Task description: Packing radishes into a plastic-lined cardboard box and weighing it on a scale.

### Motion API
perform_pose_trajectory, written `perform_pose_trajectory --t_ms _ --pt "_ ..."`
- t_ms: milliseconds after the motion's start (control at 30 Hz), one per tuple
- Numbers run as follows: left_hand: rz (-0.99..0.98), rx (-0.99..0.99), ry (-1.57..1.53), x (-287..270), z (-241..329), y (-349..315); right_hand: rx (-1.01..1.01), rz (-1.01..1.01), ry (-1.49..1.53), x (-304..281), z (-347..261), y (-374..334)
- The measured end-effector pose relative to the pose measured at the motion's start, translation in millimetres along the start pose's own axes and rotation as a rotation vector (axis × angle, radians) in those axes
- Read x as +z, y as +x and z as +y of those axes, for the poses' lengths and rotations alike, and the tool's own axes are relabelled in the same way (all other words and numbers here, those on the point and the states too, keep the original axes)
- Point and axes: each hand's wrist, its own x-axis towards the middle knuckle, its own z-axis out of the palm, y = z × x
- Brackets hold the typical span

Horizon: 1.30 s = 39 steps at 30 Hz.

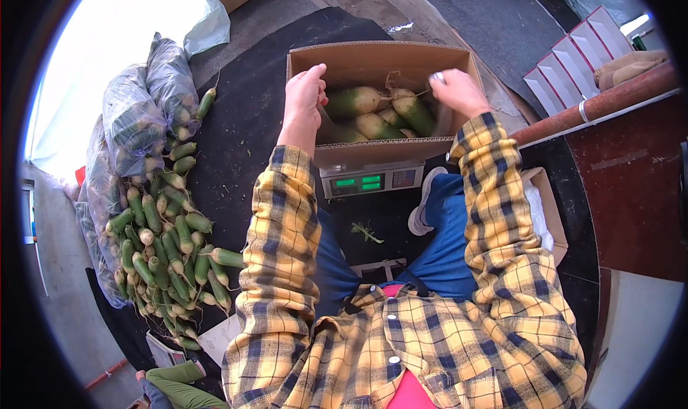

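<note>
An open cardboard box (387, 152) stands in front of me on a digital scale (373, 180) with green lit displays. Several green radishes (414, 114), pale at the root end, lie inside it. Above the box's left side, my left hand (305, 97) is closed with its fingers curled in; what it grips is hidden. Over the right side my right hand (459, 92) is closed too, fingertips pinched and a ring on one finger. Beneath it shows a strip of see-through plastic film (444, 119), seemingly caught in the fingers.
A large heap of green radishes (165, 248) lies at the left, beside filled clear plastic bags (134, 122). White-and-red partitions (573, 54) and a rusty pipe (602, 117) are at the right. Another cardboard box (553, 215) stands by my right arm. Someone's green-clad leg (179, 387) shows lower left.
</note>
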Motion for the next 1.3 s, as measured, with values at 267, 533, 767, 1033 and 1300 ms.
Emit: perform_pose_trajectory --t_ms 267,533,767,1033,1300 --pt "-0.131 0.263 0.416 23 -17 -22 -0.016 -0.169 1.209 9 -39 -4" --pt "-0.301 0.376 0.513 35 -25 -19 -0.018 -0.382 1.38 -10 -54 -19" --pt "-0.382 0.114 0.225 39 -9 -30 -0.043 -0.496 1.516 6 -62 -10" --pt "-0.566 -0.071 0.108 40 -26 -27 -0.103 -0.93 1.798 37 -60 3" --pt "-0.614 -0.231 0.233 29 -22 -42 -0.172 -1.184 2.059 57 -63 -6"
